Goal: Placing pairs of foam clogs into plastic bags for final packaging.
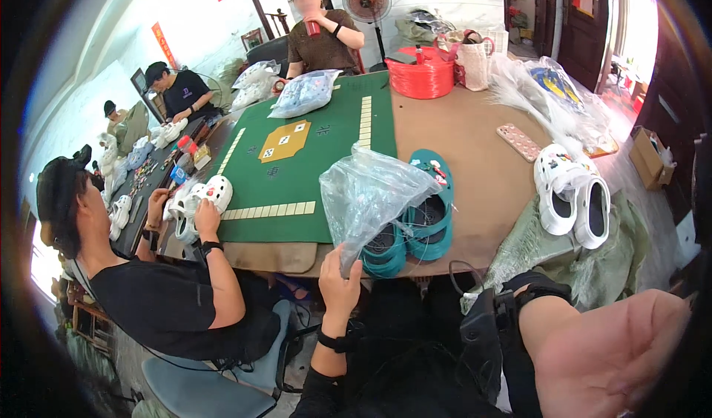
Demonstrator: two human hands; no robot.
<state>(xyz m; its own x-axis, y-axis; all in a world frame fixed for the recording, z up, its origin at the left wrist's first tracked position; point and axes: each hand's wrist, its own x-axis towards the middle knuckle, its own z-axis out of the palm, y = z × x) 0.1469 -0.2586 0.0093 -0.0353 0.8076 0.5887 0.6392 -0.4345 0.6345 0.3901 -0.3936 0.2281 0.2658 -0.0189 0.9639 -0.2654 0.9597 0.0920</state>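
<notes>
My left hand (340, 288) is closed on the lower corner of a clear plastic bag (371, 192), its fingers pinching the film at the table's near edge. The bag stands puffed up, partly over a pair of teal clogs (430, 229), which carry small coloured charms on the far toe. Close to the lens at the lower right is my right hand (612, 351), palm showing. Its fingers run into the dark rim, so their pose is hidden. Beyond my right forearm, a pair of white clogs (555, 188) with charms rests at the green woven sack (512, 247).
On the brown table (467, 151) lie a green mat (297, 173) with rows of tiles, a phone (518, 142), red twine (421, 77) and plastic bags (545, 84). A co-worker (167, 299) at left handles white clogs (215, 194); another person (315, 40) sits opposite.
</notes>
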